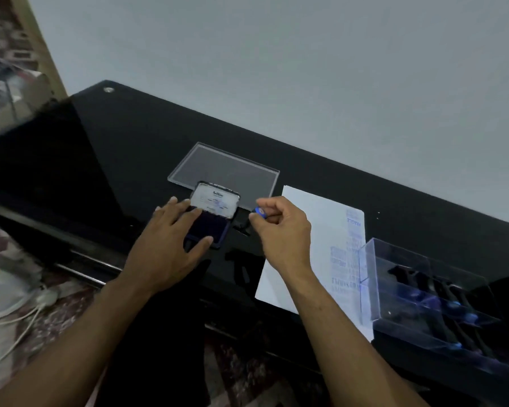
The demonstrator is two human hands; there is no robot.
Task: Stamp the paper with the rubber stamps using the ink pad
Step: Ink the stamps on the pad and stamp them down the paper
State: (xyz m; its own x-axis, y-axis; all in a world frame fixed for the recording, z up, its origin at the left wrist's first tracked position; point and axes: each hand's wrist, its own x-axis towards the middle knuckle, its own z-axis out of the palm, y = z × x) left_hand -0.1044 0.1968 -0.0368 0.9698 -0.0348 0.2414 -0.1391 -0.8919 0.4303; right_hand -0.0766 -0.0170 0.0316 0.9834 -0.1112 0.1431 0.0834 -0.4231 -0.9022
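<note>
An open ink pad (pixel 215 227) with a dark blue pad and a raised lid lies on the black table (pixel 130 148). My left hand (pixel 171 245) rests flat on its near left part, fingers spread, steadying it. My right hand (pixel 279 227) hovers just right of the pad, fingers closed on a small rubber stamp (pixel 259 211) with a blue tip; most of the stamp is hidden in the fist. The white paper (pixel 309 242) lies to the right, with several blue stamped marks along its right edge.
A clear acrylic lid (pixel 227 168) lies flat behind the ink pad. A clear plastic box (pixel 423 292) holding several dark stamps with blue ends stands at the right, overlapping the paper. White cables (pixel 15 339) lie on the floor at the left.
</note>
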